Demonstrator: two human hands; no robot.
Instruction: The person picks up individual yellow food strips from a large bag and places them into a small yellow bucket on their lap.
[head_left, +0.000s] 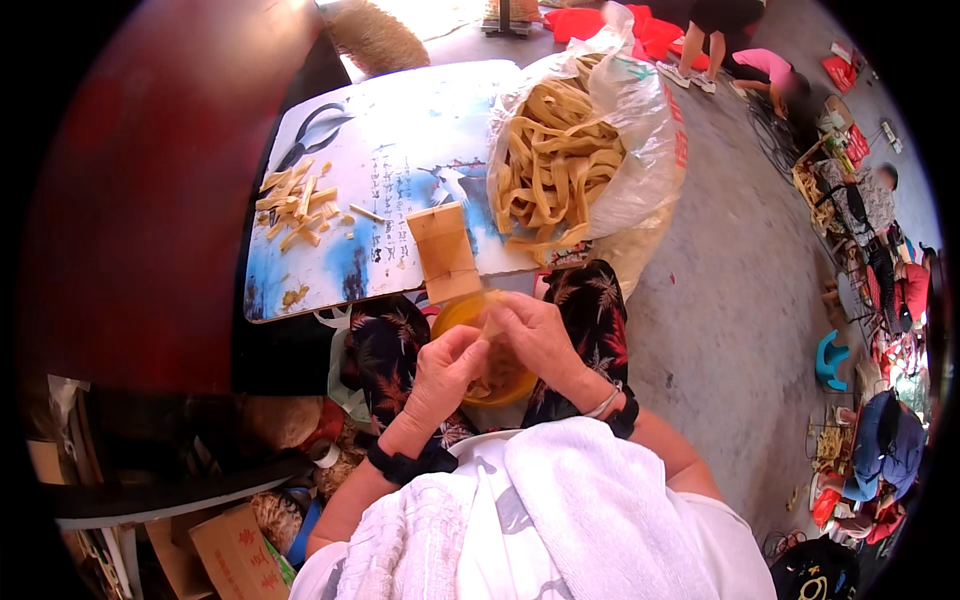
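Observation:
My left hand (448, 366) and my right hand (541, 341) meet over a yellow bowl (444, 321) between my knees. The fingertips of both pinch a small, thin tan strip (491, 327), partly hidden by the fingers. Small pale pieces lie in the bowl, blurred and half covered by my hands. Just beyond, a small wooden board (444, 251) rests on the near edge of a low printed table (330, 289). To its left is a pile of short tan strip pieces (300, 202), with dark-handled scissors (319, 135) behind. At the right, a clear plastic bag (649, 161) holds long, tangled tan strips (559, 157).
A dark red panel (150, 225) rises on the left. Below it are a shelf edge (180, 502) and cardboard boxes (240, 551). Concrete floor (720, 315) stretches right, with a turquoise stool (831, 360). Several people are at the far right, one in pink (765, 64) bending down.

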